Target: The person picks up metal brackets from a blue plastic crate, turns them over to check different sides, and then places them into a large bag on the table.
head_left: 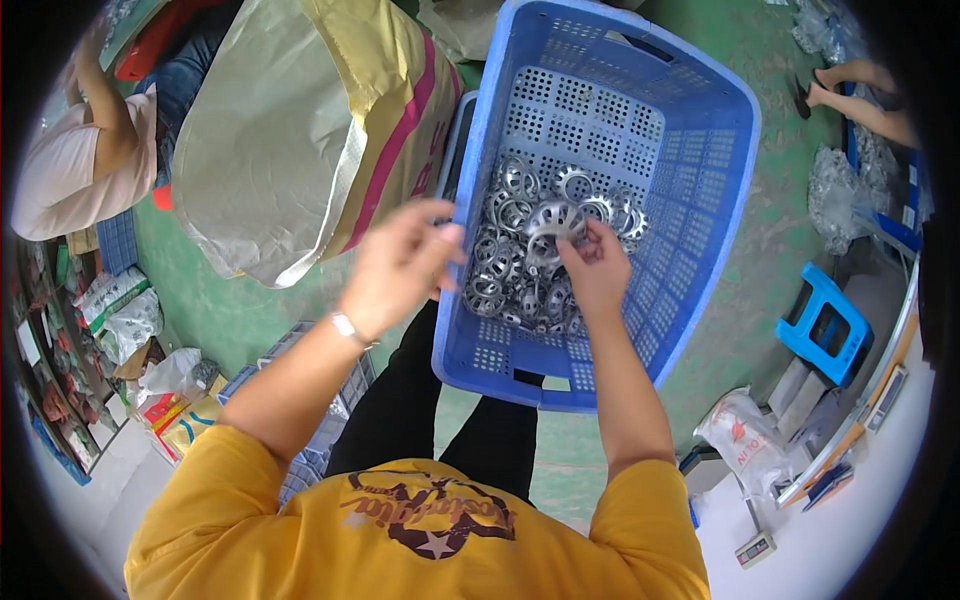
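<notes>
My right hand (597,270) is inside the blue plastic basket (702,180), thumb and fingers pinching a silvery metal bearing cage (553,222) with slots around its ring. Beneath it, a heap of similar bearing cages (490,265) covers the near part of the perforated basket floor. At the basket's left rim is my left hand (400,262), smeared by motion. Whether its fingers hold anything cannot be made out.
A large woven sack (290,130) gapes left of the basket. To the right stands a blue plastic stool (828,325). Another person (90,165) sits at far left, and a person's bare legs (865,95) show at upper right. Grey crates (345,385) stand below my left forearm.
</notes>
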A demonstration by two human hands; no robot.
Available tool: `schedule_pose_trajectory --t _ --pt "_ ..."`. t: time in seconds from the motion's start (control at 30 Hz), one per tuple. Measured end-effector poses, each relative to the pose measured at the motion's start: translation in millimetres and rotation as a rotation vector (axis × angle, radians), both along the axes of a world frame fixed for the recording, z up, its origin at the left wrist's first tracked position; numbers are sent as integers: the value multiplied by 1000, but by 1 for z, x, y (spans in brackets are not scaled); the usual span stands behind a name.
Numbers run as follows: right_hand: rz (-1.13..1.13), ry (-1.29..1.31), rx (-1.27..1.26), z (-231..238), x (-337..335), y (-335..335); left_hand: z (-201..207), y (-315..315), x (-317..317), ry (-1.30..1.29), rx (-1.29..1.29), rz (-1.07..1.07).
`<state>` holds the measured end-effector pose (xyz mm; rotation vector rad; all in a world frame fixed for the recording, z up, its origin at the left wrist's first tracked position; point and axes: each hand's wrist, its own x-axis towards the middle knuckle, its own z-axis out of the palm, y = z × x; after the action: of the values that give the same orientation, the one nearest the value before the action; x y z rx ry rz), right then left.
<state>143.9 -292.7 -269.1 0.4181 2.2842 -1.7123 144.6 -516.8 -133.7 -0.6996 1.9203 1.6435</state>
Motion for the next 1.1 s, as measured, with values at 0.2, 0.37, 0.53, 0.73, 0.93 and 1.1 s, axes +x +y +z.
schedule_pose_trajectory --t 0.2,0.37,0.53,0.73,0.93,1.1 --pt "317 661 251 104 26 10 -25 50 14 -372 810 11" --pt "-144 343 -282 133 52 10 -4 80 21 100 726 -82" --pt "181 267 -266 130 61 49 8 78 24 474 362 -408" --pt "152 436 -252 115 61 33 17 68 31 761 64 -501" --pt "404 -93 114 26 53 48 20 -16 27 1017 -306 122" --pt "474 -139 358 -63 27 29 -1 -129 0 857 -1046 201"
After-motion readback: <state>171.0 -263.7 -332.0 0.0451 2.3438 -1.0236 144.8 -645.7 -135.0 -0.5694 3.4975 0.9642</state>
